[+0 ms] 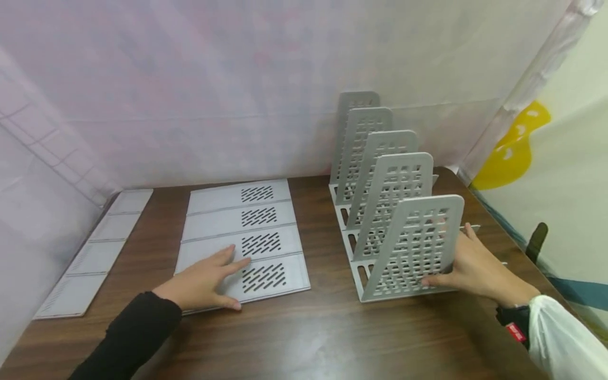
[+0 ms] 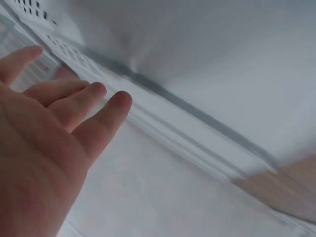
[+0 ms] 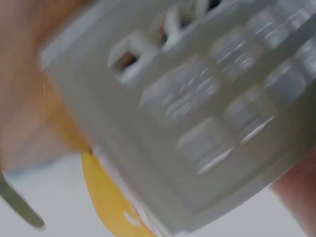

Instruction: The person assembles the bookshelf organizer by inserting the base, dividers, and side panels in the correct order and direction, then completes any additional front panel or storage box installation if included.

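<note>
A grey plastic desktop file rack (image 1: pixel 404 253), with several upright perforated dividers, stands on the right of the table. My right hand (image 1: pixel 480 269) holds the right edge of its front divider, thumb on the near face and fingers behind. Up close in the right wrist view, the perforated divider (image 3: pixel 133 123) is blurred. At the centre-left lies a flat pale folded panel (image 1: pixel 228 221) with slanted slots down its right side. My left hand (image 1: pixel 204 282) is over its near left corner, fingers spread; contact is hard to tell. In the left wrist view the left hand (image 2: pixel 49 128) appears below the panel's creased surface (image 2: pixel 222 64).
A narrower creased pale panel (image 1: pixel 97 248) lies along the left edge of the brown wooden table (image 1: pixel 323 338). Pale sheeting (image 1: pixel 214 95) hangs behind the table. At the right is a cloth with a yellow shape (image 1: pixel 510 153).
</note>
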`<state>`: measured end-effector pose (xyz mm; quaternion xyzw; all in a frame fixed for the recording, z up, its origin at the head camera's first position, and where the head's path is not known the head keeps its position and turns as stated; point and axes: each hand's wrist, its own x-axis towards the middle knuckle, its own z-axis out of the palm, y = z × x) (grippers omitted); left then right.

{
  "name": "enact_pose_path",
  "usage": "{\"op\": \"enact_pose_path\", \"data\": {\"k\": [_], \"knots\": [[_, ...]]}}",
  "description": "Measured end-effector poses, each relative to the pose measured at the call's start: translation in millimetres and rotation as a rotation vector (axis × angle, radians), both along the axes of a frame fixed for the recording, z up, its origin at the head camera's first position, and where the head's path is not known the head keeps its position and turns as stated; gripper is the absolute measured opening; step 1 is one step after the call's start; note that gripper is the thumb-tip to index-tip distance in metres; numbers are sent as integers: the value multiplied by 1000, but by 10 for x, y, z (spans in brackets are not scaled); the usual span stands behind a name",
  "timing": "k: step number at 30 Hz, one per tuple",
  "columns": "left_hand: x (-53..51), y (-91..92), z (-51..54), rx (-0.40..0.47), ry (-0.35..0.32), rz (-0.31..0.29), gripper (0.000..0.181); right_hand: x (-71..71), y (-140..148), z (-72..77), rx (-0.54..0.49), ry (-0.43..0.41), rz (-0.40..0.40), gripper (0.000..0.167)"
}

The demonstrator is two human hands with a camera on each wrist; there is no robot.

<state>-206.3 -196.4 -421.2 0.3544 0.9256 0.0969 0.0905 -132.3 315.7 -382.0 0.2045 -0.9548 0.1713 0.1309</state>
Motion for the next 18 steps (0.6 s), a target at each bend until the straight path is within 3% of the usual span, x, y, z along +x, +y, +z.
{"op": "enact_pose_path", "data": {"k": [3,7,12,18], "knots": [[-26,184,-20,-9,-23,-45,94,-74,48,-6,17,-19,4,92],[-37,276,-50,-25,-57,-67,85,-120,89,-70,27,11,6,98],[-61,214,-30,-7,-79,-51,80,-142,104,-83,69,116,3,90],[-46,89,-36,3,-133,-28,80,-149,94,-114,66,110,14,86]]}}
